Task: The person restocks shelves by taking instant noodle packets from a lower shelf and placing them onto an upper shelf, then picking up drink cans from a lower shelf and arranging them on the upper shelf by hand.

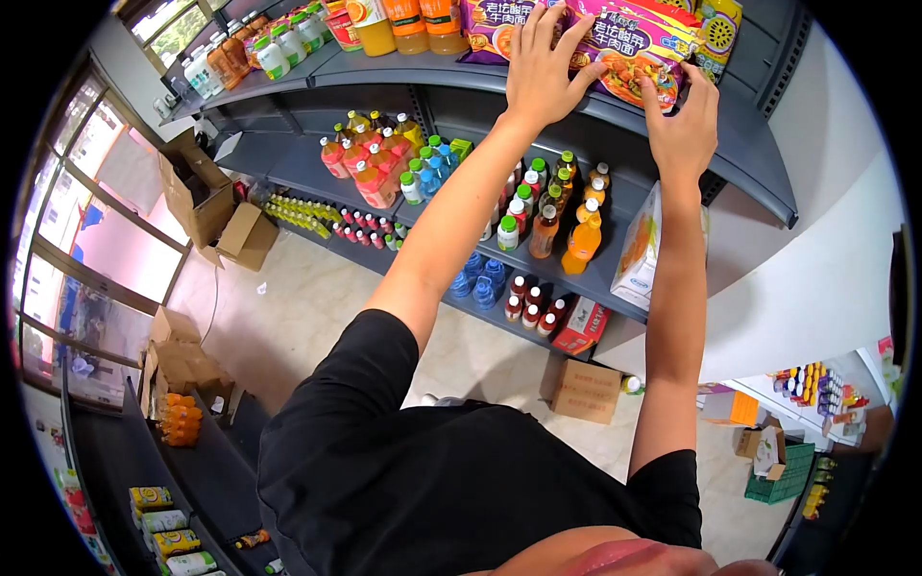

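The pack (626,40) sat on the shelf (747,144) between both hands — left hand (540,77) fingers splayed, right hand (686,125) thumb and fingers apart at its corner.

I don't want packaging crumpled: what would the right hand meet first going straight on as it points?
The right hand would likely meet the purple noodle pack on the right first; they seem to touch, though depth is unclear.

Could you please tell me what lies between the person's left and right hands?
The head view shows a purple noodle packet, printed with food, between the left hand and the right hand.
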A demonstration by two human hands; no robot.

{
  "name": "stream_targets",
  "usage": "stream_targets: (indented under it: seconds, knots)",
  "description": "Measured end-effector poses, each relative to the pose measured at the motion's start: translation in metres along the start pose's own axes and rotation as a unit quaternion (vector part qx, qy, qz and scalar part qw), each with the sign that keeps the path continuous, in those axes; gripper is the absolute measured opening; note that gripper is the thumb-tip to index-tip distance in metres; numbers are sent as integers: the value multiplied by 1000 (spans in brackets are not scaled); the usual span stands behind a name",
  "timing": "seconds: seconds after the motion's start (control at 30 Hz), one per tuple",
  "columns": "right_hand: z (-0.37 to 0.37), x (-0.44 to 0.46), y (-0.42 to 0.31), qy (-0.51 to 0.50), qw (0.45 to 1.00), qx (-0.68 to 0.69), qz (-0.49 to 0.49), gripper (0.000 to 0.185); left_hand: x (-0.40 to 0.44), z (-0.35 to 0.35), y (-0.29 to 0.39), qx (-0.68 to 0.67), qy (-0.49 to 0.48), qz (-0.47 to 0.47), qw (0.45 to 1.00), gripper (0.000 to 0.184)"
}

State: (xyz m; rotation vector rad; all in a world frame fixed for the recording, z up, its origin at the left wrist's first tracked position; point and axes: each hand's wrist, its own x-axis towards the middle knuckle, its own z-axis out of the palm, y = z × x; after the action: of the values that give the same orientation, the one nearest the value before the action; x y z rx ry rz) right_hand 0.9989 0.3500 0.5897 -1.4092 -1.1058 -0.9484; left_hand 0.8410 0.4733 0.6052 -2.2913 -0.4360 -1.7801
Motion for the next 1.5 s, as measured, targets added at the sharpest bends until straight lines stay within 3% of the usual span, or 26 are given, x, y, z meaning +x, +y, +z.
stream_targets:
  seconds: [0.3, 0.53, 0.63, 0.67, 0.73, 0.77, 0.8, 0.83, 0.87, 0.9, 0.93, 0.97, 1.0, 1.03, 1.07, 1.1, 1.17, 1.23, 1.33, 1.4, 1.47, 1.5]
  knots:
    - [1, -3, 1, 59, 996, 49, -49, 58, -5, -1, -1, -39, 12, 2, 999, 47]
    - [-3, -11, 5, 121, 986, 78, -80, 30, -10, -3, -5, -46, 32, 20, 998, 42]
    - [-22, -35, -2, 166, 977, 82, -110, 15, -33, 3, -12, -137, 146, 51, 978, 36]
    - [-39, -55, -11, 155, 979, 81, -104, 13, -55, -3, -11, -130, 133, 55, 981, 33]
    - [-59, -132, -8, 117, 982, 132, -62, 10, -120, -32, 7, -155, 100, 39, 982, 29]
    - [-68, -194, 0, 38, 993, 108, 15, 9, -163, -42, 13, -173, 84, 23, 981, 28]
    - [-83, -252, -2, -41, 983, 148, 98, 10, -219, -54, 18, -176, 8, -37, 984, 24]
    - [-101, -311, -10, -157, 954, 134, 215, 10, -276, -73, 23, -224, -108, -127, 960, 21]
    - [-126, -354, -28, -293, 860, 186, 375, 12, -340, -90, 25, -212, -181, -156, 948, 21]
    - [-141, -443, -16, -419, 758, 234, 443, 21, -402, -111, 27, -254, -297, -277, 878, 23]
    - [-181, -530, -15, -457, 745, 215, 435, 28, -462, -141, 33, -281, -396, -440, 756, 31]
    - [-222, -597, -26, -496, 732, 195, 424, 36, -572, -168, 29, -162, -497, -430, 736, 44]
    - [-259, -628, -52, -534, 718, 176, 411, 45, -645, -217, 36, -61, -569, -504, 647, 56]
    - [-277, -651, -50, -534, 600, 269, 532, 45, -710, -261, 36, 5, -635, -540, 553, 54]
    - [-285, -622, -65, -319, 517, 271, 747, 33, -730, -310, 38, 33, -690, -547, 473, 53]
    - [-286, -605, -64, -343, 539, 223, 736, 30, -740, -361, 39, 47, -729, -553, 402, 51]
    - [-288, -586, -48, -370, 577, 157, 711, 27, -745, -429, 32, 55, -767, -558, 311, 47]
    - [-272, -561, -31, -380, 607, 130, 686, 24, -747, -462, 19, 55, -770, -568, 285, 44]
    - [-227, -557, 0, -386, 654, 131, 637, 21, -756, -481, 3, 40, -750, -581, 313, 39]
    - [-179, -540, -3, -362, 660, 144, 642, 20, -767, -475, -8, 21, -739, -558, 378, 37]
    - [-117, -563, 12, -380, 709, 218, 553, 21, -775, -448, -18, -4, -749, -412, 519, 34]
    - [-90, -532, -23, -380, 695, 278, 543, 23, -782, -431, -23, 2, -707, -397, 585, 33]
